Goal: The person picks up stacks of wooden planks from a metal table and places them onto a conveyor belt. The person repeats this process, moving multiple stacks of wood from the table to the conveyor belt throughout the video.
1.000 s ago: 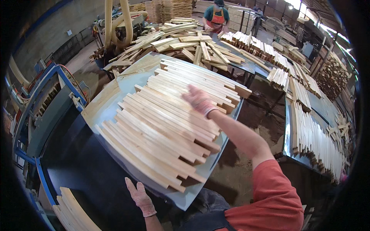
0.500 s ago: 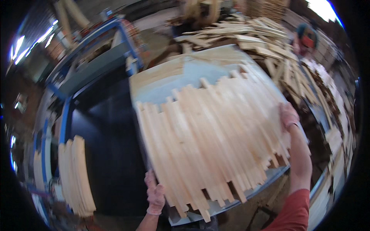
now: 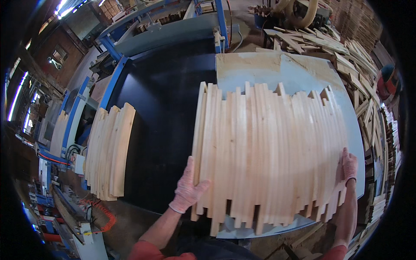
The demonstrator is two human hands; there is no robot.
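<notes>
A broad row of pale wooden strips [image 3: 264, 151], side by side with uneven ends, lies mostly on a light blue table [image 3: 255, 71]. Its left part overlaps a black flat surface [image 3: 160, 117]. My left hand [image 3: 189, 187], in a pinkish work glove, holds the row's near left edge, fingers along the outer strip and thumb over the top. Against the right edge, my right hand [image 3: 349, 165], gloved alike, grips the outermost strips. The row sits clamped between both hands. The fingertips under the outer strips are partly hidden.
A smaller bundle of wooden strips [image 3: 110, 151] lies at the black surface's left side. Behind stands a blue machine frame [image 3: 169, 32]. Loose wood offcuts [image 3: 320, 43] are heaped at the back right. An orange coiled hose [image 3: 106, 216] hangs at lower left.
The view has swung left. The row of strips has slid left relative to the table, its left edge now over the black surface. My left hand has come up onto its left edge.
</notes>
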